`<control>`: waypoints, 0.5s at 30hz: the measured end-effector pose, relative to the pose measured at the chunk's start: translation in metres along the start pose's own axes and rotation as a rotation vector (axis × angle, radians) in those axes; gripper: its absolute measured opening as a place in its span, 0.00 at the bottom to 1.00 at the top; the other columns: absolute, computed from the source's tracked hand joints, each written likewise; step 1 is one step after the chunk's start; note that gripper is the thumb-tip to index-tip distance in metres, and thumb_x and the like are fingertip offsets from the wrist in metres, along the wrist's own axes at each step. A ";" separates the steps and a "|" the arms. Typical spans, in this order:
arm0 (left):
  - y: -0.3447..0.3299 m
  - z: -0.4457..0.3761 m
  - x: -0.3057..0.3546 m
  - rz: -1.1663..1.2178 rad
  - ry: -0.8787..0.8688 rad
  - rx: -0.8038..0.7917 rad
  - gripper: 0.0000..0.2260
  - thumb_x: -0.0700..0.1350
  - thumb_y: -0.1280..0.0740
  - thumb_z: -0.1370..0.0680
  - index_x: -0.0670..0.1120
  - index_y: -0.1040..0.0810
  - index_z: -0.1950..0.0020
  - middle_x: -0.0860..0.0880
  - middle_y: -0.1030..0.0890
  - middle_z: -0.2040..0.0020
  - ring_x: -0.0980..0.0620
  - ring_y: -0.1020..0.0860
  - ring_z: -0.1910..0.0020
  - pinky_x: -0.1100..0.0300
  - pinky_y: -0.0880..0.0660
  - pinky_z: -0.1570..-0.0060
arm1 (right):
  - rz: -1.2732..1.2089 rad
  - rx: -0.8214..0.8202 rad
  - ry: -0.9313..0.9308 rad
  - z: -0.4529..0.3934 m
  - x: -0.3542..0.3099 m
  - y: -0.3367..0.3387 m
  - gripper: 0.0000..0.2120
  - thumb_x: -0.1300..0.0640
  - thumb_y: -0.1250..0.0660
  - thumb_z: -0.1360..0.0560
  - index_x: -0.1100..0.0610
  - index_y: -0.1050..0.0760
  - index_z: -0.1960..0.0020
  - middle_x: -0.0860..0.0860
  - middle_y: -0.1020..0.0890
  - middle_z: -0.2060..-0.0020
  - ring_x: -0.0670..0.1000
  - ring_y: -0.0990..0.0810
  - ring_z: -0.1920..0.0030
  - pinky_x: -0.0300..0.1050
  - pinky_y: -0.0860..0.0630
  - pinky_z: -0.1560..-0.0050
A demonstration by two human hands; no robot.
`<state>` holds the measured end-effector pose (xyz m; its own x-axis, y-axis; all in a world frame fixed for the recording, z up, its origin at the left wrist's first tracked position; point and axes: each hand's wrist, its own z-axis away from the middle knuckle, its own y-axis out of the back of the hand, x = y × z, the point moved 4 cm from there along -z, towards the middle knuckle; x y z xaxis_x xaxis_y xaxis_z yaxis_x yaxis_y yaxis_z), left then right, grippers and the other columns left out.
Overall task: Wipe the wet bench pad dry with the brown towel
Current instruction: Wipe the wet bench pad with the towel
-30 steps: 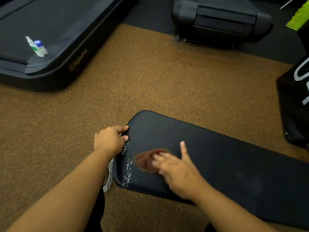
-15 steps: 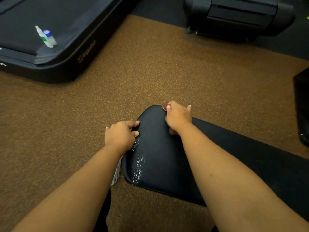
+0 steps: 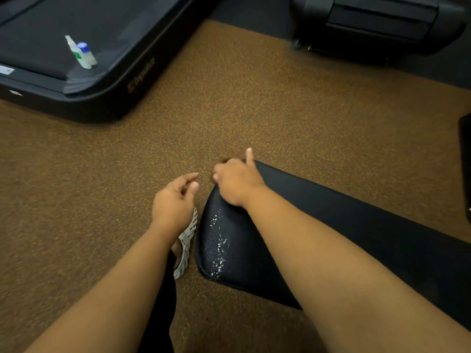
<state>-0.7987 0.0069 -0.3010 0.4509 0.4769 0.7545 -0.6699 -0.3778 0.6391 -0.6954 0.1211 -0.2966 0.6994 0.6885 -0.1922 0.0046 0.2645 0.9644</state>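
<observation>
The right hand [image 3: 235, 182] has swept from the middle of the bench pad [image 3: 356, 233] to its far corner, the brown towel [image 3: 226, 160] bunched under its curled fingers. The left hand [image 3: 174, 202] has let go of the pad's edge and hangs loose, empty. Droplets [image 3: 219, 243] remain along the near end, still unwiped.
</observation>
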 end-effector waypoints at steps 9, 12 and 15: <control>0.003 0.006 -0.016 0.129 -0.030 0.049 0.19 0.57 0.47 0.22 0.56 0.24 0.36 0.52 0.20 0.40 0.47 0.21 0.43 0.47 0.26 0.40 | 0.136 -0.163 0.045 0.000 -0.031 0.000 0.14 0.52 0.47 0.23 0.51 0.24 0.47 0.50 0.20 0.51 0.56 0.30 0.38 0.71 0.65 0.33; 0.003 0.009 -0.017 0.168 -0.009 0.062 0.21 0.58 0.49 0.22 0.55 0.25 0.35 0.50 0.22 0.37 0.47 0.22 0.41 0.45 0.28 0.38 | 0.251 -0.245 0.361 0.027 -0.072 -0.024 0.15 0.53 0.46 0.23 0.52 0.22 0.46 0.49 0.18 0.52 0.54 0.27 0.41 0.67 0.63 0.30; 0.003 0.010 -0.016 0.185 -0.007 0.046 0.23 0.59 0.50 0.23 0.54 0.26 0.35 0.50 0.22 0.37 0.47 0.23 0.40 0.45 0.28 0.38 | 0.128 -0.231 0.503 0.049 -0.067 -0.023 0.15 0.49 0.46 0.21 0.51 0.22 0.50 0.50 0.19 0.55 0.52 0.25 0.43 0.63 0.64 0.28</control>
<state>-0.8021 -0.0098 -0.3094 0.3267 0.3904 0.8607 -0.7142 -0.4946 0.4954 -0.7076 0.0360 -0.2975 0.2570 0.9467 -0.1943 -0.2534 0.2600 0.9318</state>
